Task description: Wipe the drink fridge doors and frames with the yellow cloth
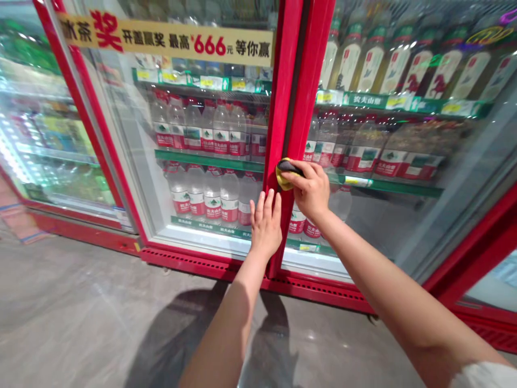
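My right hand (310, 188) grips a folded yellow and black cleaning cloth (284, 182) and presses it against the red door frame (283, 108) of a glass-fronted drinks fridge. Just below and to the left, my left hand (266, 225) lies with its fingers stretched out against the lower part of the same frame, holding nothing. Behind the glass, water bottles (214, 196) with red and white labels line the lower shelves. Taller tea bottles (371, 59) fill the upper right shelf. My fingers partly hide the cloth.
A yellow banner (169, 39) with Chinese lettering runs across the left door. Another fridge (52, 156) stands at the left, and a red frame (480, 253) rises at the right. Below the red base grille (194, 261) spreads a grey floor (76, 307) with my shadow.
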`<state>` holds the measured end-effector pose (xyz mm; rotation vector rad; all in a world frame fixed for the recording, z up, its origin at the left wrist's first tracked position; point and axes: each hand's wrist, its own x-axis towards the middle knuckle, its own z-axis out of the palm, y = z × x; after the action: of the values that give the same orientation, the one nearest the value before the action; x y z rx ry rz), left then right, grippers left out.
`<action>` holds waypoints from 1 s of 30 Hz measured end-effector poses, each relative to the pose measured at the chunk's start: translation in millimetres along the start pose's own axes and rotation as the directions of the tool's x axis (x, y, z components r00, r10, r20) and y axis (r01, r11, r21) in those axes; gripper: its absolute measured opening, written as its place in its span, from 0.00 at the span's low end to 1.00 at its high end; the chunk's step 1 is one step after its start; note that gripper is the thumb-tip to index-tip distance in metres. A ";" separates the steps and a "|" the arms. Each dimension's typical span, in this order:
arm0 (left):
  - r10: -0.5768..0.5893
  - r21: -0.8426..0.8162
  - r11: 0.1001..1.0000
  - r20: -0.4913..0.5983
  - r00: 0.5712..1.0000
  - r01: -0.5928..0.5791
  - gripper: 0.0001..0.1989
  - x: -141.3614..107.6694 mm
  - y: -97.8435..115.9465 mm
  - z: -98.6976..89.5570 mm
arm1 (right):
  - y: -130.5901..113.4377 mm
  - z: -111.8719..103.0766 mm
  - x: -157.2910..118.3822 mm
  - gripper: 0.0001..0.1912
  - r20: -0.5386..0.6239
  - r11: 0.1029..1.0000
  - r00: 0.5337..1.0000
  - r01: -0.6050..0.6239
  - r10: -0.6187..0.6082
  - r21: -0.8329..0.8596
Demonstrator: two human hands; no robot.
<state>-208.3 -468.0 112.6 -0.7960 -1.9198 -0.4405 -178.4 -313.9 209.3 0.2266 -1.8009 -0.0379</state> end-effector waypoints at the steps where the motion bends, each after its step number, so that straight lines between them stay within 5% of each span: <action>1: -0.014 -0.003 1.000 -0.005 1.000 0.014 0.38 1.7 0.5 0.4 | 2.2 -0.7 12.5 0.17 -0.041 1.000 0.999 -0.009 0.008 -0.012; 4: -0.065 -0.009 0.998 -0.007 0.998 0.065 0.38 2.0 -0.8 3.4 | 3.8 1.3 27.6 0.17 -0.124 0.998 0.992 -0.014 0.006 -0.065; 6: -0.085 -0.009 0.996 0.003 0.996 0.085 0.38 -1.6 -3.3 6.4 | 0.7 5.5 14.3 0.17 -0.126 0.996 0.992 0.002 -0.013 -0.090; 13: -0.036 0.023 0.999 0.064 0.997 0.035 0.38 -27.2 -16.3 15.1 | -25.8 28.1 -113.1 0.15 -0.040 0.995 0.994 0.097 -0.097 -0.007; 16: -0.018 0.031 0.999 0.083 0.996 0.016 0.38 -36.8 -20.5 15.5 | -35.8 33.1 -145.8 0.13 0.012 0.994 0.995 0.099 -0.100 0.045; 19: 0.017 0.035 0.999 0.080 0.997 -0.020 0.37 -41.5 -20.5 15.0 | -34.9 28.2 -151.4 0.14 0.041 0.993 0.994 0.099 -0.101 0.064; 24: 0.065 0.000 0.998 0.070 0.995 -0.065 0.39 -42.4 -10.3 18.9 | -18.9 13.5 -156.4 0.15 -0.075 0.998 0.997 -0.015 0.011 -0.056; 30: 0.111 -0.048 0.993 0.068 0.992 -0.108 0.39 -41.0 4.9 25.7 | -14.6 20.8 -163.8 0.15 0.085 0.988 0.995 0.068 -0.056 -0.141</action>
<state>-208.8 -462.8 64.1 -0.9521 -1.9259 -0.3937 -160.0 -301.7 45.0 0.1803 -1.8627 -0.2232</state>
